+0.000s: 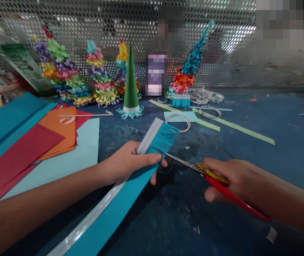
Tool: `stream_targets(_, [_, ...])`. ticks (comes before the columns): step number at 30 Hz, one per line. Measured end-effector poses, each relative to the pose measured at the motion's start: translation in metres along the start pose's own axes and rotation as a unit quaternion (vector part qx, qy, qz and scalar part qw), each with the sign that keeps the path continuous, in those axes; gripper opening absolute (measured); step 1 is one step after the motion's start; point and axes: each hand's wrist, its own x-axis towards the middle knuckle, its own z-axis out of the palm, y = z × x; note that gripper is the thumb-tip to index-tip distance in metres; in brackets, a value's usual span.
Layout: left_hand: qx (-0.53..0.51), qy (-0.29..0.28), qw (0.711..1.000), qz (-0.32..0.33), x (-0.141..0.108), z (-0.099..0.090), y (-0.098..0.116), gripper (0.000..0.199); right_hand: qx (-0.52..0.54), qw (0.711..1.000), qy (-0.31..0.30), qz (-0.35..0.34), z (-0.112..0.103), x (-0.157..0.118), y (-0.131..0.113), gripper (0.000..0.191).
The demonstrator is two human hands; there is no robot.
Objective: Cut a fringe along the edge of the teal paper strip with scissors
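Observation:
My left hand (pixel 129 161) grips a long teal paper strip (pixel 109 213) with a white band along one edge. The strip's far end is cut into a fringe (pixel 165 138). My right hand (pixel 228 177) holds red-handled scissors (pixel 186 163) with a yellow pivot area. Their pointed blades reach toward the strip near my left thumb. Whether the blades touch the paper is hard to tell.
Stacked teal, red, orange and pale blue paper sheets (pixel 53 138) lie at left on the dark blue, paint-worn table (pixel 221 220). Ahead stand a green paper cone (pixel 130 81) and fringed paper towers (pixel 102 74), with paper coils (pixel 178 122) and green strips (pixel 242 131) nearby. Perforated metal (pixel 88 21) stands behind.

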Motion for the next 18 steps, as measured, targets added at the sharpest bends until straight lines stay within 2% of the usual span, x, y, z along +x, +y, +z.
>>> stream_targets(8, [0.027,0.029,0.999,-0.004,-0.0004,0.0007,0.0016,0.026,-0.015,0.998,0.051,-0.045,0.0060,0.0021,0.0072,0.043])
stream_targets(15, [0.061,0.055,0.996,-0.028,-0.0014,0.0024,0.0023,0.032,-0.006,0.999,0.016,-0.036,0.0007,-0.0049,0.0042,0.055])
stream_targets(18, [0.065,0.069,0.995,-0.022,-0.0020,0.0039,0.0030,0.031,-0.009,0.999,0.022,-0.039,-0.0017,-0.0075,0.0002,0.060])
